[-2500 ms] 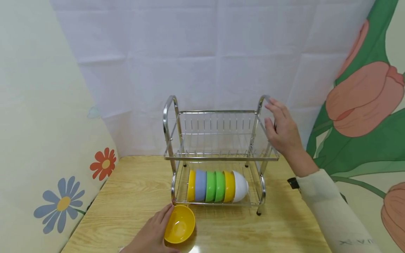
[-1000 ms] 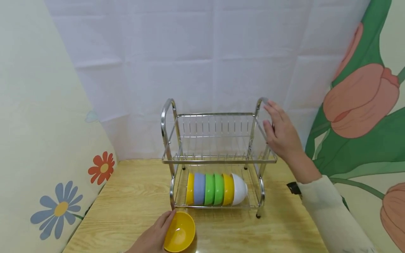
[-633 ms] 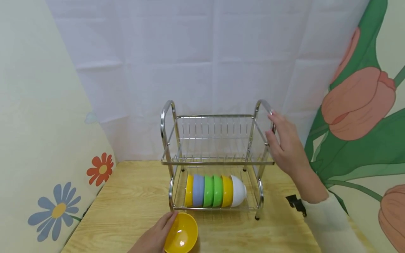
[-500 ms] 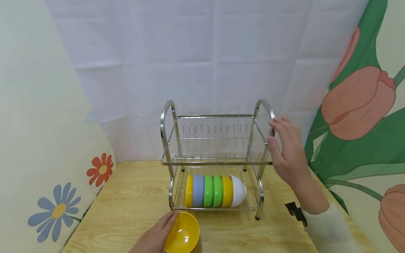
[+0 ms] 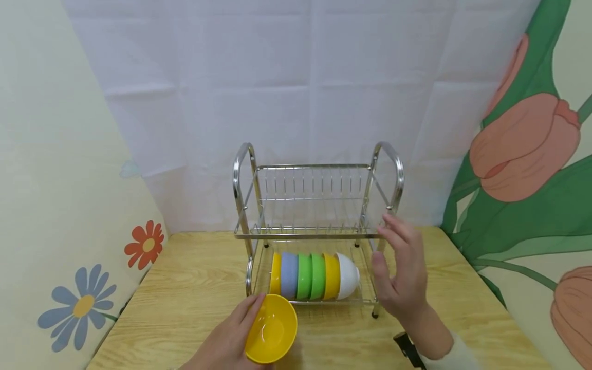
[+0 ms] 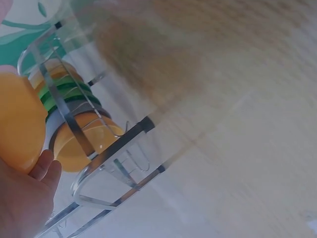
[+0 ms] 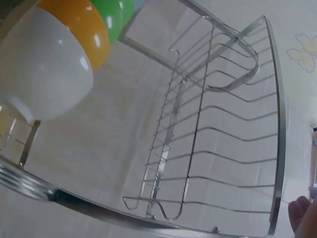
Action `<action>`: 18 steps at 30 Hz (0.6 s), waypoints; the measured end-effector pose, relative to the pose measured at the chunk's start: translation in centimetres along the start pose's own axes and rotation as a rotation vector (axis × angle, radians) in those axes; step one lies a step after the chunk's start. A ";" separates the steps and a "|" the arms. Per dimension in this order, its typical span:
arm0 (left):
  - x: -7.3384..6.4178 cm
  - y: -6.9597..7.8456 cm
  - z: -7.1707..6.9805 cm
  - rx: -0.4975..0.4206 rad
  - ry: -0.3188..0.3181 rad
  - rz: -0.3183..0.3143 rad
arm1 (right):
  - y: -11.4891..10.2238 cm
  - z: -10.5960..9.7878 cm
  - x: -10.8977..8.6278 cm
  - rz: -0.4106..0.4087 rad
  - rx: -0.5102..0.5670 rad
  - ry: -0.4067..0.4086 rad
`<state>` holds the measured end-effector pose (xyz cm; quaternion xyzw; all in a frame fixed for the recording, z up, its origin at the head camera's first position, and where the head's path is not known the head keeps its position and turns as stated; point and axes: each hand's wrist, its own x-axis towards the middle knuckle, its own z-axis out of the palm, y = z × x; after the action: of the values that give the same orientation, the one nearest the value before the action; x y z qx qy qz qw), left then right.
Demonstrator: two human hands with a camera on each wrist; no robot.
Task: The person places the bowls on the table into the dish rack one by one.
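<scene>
In the head view my left hand (image 5: 229, 336) grips a yellow bowl (image 5: 272, 331) by its left rim, its hollow facing up and toward me. The bowl is just in front of a two-tier metal dish rack (image 5: 319, 237). On the lower tier a row of nested bowls lies on its side: yellow, blue, green, yellow, and a white bowl (image 5: 348, 276) at the right end. My right hand (image 5: 403, 270), fingers extended and holding nothing, is by the rack's right front side. The left wrist view shows the held yellow bowl (image 6: 20, 121) beside the rack's end.
The rack stands on a wood-grain table (image 5: 199, 277). A white cloth (image 5: 259, 103) hangs behind it, and flower-patterned walls (image 5: 518, 149) flank both sides. A black strap piece (image 5: 407, 349) shows at my right wrist.
My right hand has left the rack's upper right handle and come down toward me. My left hand has raised the yellow bowl slightly and moved it right, nearer the lower tier.
</scene>
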<state>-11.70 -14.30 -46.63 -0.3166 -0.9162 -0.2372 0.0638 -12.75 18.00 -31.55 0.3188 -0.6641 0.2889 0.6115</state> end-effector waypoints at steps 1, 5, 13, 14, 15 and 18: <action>0.1 0.1 -0.1 -0.001 0.004 -0.007 | -0.3 0.3 -0.4 -0.004 0.011 0.024; 0.4 0.8 -0.6 0.015 0.033 -0.022 | -1.6 1.2 -2.1 -0.002 0.081 0.101; 0.9 2.0 -1.2 0.031 0.132 -0.009 | -2.9 2.5 -5.1 0.035 0.275 0.090; 1.1 2.1 -1.1 0.040 0.157 0.012 | -2.9 2.6 -5.4 0.043 0.286 0.077; 1.2 2.1 -1.1 0.049 0.177 0.031 | -3.0 2.6 -5.7 0.049 0.300 0.070; 1.8 2.4 -1.0 0.070 0.234 0.095 | -3.2 2.9 -6.2 0.064 0.359 0.042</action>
<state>-11.70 -12.11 -44.27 -0.3272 -0.8942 -0.2373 0.1926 -11.81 14.20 -38.01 0.3955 -0.5987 0.4288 0.5489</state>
